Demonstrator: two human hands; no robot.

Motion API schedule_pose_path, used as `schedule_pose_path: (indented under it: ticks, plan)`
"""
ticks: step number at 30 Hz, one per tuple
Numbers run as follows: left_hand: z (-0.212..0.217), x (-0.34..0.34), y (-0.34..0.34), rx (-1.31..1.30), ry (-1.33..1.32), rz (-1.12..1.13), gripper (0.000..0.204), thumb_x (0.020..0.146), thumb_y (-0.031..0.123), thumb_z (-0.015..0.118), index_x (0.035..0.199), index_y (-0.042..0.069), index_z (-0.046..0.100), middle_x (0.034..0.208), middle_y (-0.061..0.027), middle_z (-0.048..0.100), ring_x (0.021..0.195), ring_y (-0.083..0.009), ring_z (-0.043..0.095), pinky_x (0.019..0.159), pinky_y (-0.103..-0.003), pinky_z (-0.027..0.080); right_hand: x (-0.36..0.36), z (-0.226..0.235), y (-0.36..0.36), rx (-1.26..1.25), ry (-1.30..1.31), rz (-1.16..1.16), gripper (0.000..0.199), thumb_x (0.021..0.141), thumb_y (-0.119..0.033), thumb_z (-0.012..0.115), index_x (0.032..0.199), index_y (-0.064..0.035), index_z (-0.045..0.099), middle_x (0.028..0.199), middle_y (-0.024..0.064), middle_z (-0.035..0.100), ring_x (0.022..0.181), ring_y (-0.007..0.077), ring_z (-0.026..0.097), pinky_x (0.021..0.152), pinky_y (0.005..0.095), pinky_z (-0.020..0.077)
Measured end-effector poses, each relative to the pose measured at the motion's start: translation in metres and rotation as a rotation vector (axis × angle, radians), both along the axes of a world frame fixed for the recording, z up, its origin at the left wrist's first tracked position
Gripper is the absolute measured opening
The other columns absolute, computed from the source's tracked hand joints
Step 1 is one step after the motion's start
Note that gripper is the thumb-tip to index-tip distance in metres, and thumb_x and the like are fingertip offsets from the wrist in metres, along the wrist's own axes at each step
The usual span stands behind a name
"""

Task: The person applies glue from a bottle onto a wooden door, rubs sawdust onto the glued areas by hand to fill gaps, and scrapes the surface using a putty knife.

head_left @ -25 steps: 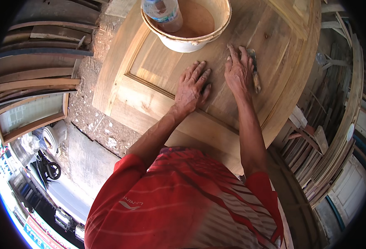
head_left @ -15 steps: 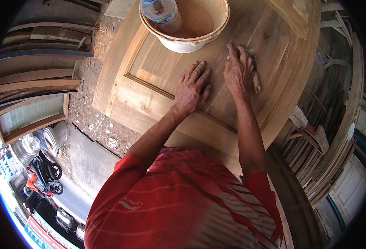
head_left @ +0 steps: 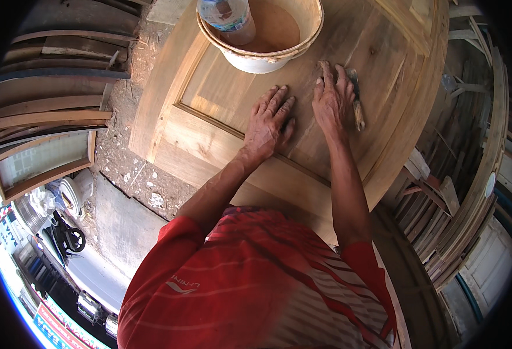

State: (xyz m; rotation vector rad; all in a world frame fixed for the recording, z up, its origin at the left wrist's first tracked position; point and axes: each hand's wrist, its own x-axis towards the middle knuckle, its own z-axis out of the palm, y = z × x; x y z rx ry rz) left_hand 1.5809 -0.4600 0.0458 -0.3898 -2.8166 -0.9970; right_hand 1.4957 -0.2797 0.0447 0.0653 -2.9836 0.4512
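Observation:
A panelled wooden door lies flat in front of me. My left hand rests palm down on its inner panel, by the near moulding, with its fingers stretched out and nothing visible in it. To the right, my right hand also lies palm down on the panel, fingers extended. Just beside its outer edge is a scraper with a dark blade and a worn, stained handle; whether the hand touches it I cannot tell. What may be under either palm is hidden.
A white bucket of brownish contents stands on the door beyond my hands, a clear plastic bottle inside it. Boards are stacked at the left, more timber at the right. A framed panel stands left, above debris-strewn ground.
Both hands stay almost in place on the door. At the far left, the red-and-black motorbike has mostly gone from sight, leaving one wheel showing.

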Motion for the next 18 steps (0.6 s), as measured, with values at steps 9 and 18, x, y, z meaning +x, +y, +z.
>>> schedule_pose_path:
  ticks: [9,18]
  plan:
    - [0.000,0.000,0.001,-0.003,0.004,-0.002,0.054,0.091,0.019,0.075,0.142,0.008,0.064,0.159,-0.0166,0.051,0.149,-0.0388,0.044,0.119,-0.053,0.038,0.006,-0.002,0.014,-0.034,-0.039,0.040,0.050,0.104,-0.020,0.059,0.154,-0.0228,0.053,0.158,0.0141,0.045,0.134,0.0400,0.051,0.108,0.0553,0.0440]
    - [-0.001,-0.002,0.002,0.001,0.011,-0.012,0.054,0.090,0.019,0.075,0.142,0.008,0.064,0.158,-0.0169,0.051,0.149,-0.0394,0.045,0.118,-0.053,0.039,0.002,-0.002,0.005,0.038,-0.012,-0.001,0.051,0.103,-0.020,0.059,0.154,-0.0224,0.054,0.159,0.0137,0.046,0.136,0.0411,0.050,0.109,0.0558,0.0431]
